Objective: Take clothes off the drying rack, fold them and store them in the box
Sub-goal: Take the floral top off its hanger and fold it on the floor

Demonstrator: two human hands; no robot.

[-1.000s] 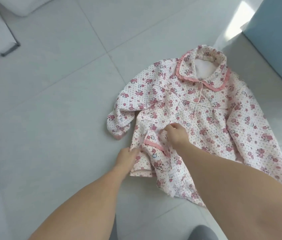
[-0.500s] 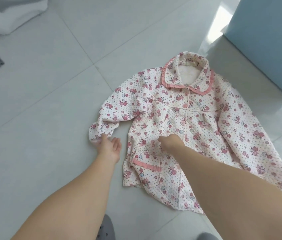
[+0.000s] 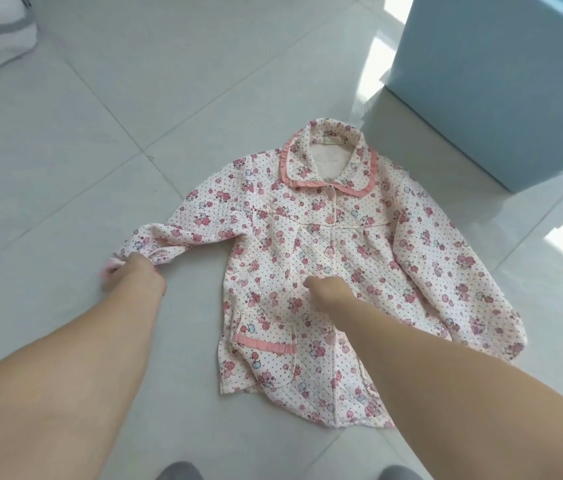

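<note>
1. Pyjama top (image 3: 335,271), floral with pink trim, lies face up and buttoned on the tiled floor (image 3: 134,116), its collar (image 3: 332,168) pointing toward the blue box (image 3: 501,91), which stands just beyond it, near but not touching.
2. Head view: the left hand (image 3: 134,282) is at the cuff of the sleeve (image 3: 176,237) on the side of the top away from the box; its fingers seem curled around the cuff, though blur and the back of the hand hide them.
3. Head view: the right hand (image 3: 325,292) rests on the middle of the top's front, close to the button line; whether its fingers lie flat or pinch cloth I cannot tell.
4. The other sleeve (image 3: 463,282) lies straight along the top's far edge, below the box.
5. Judged step: laying the garment flat before folding. To do it well, I would draw the held sleeve straight out until its creases near the cuff vanish, with the right hand pinning the body so it does not slide.
6. Then the sleeve should fold across the chest, edges squared, to give a packet narrow enough for the box.
</note>
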